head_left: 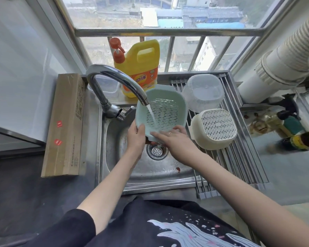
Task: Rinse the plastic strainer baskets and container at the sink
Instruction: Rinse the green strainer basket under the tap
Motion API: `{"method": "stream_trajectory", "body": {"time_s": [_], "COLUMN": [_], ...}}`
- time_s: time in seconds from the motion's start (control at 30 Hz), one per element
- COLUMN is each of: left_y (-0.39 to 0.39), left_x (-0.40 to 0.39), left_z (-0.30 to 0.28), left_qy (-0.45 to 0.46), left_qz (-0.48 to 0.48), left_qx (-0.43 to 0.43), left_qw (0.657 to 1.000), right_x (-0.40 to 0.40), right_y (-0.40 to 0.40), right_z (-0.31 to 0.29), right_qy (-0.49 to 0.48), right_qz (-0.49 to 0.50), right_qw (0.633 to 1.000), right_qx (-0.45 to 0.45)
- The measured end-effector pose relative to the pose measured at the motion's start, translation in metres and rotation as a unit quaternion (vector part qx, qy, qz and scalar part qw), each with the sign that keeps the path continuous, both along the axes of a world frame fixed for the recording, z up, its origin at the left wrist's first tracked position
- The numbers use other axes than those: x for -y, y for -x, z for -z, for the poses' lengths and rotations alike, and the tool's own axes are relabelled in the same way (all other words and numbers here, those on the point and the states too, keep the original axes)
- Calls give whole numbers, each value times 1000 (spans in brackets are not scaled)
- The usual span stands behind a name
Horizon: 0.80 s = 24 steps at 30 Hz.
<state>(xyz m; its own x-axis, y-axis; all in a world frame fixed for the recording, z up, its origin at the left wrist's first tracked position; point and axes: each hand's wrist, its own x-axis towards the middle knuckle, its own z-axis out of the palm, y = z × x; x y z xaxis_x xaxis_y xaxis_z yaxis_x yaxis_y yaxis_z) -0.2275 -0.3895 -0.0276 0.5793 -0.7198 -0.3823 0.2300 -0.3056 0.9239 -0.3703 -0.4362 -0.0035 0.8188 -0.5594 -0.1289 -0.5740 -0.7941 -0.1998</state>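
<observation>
Steel sink [114,168] by the window: left hand [136,138] grips the pale green plastic strainer basket [161,111] at its 7 o'clock rim, right hand [175,139] fingers flat inside, so I'd keep tilting it under the stream.

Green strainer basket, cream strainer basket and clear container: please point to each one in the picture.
green strainer basket [166,104], head view, on its slotted inside wall under the water.
cream strainer basket [218,125], head view, on its perforated upturned bottom.
clear container [202,91], head view, on its upturned base.
</observation>
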Motion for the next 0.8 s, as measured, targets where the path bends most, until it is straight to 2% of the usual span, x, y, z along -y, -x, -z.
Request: {"method": "stream_trajectory", "body": {"time_s": [0.13,0.27,0.37,0.53,0.63,0.7,0.8], "left_y": [10,6,2,3,6,6,5], "left_x": [4,5,6,4,0,-5,-8], "left_z": [-1,6,10,4,-5,-10,-13], "left_qy": [1,-20,-33,-30,-19,-28,-64], "left_qz": [42,33,27,60,94,118,148], "left_qx": [-101,-229,-267,-247,-168,-99,-56], "left_qw": [994,973,963,967,981,988,985], "right_x": [6,5,-3,-7,-7,-7,-8], "right_y": [19,11,2,9,22,31,40], "right_z": [-5,-13,-20,-14,-7,-1,11], "right_qy": [8,126,175,155,54,-40,-74], "right_qz": [2,-43,-50,-22,49,110,96], "right_qw": [999,989,980,983,990,988,991], "right_qx": [37,67,76,98,124,98,60]}}
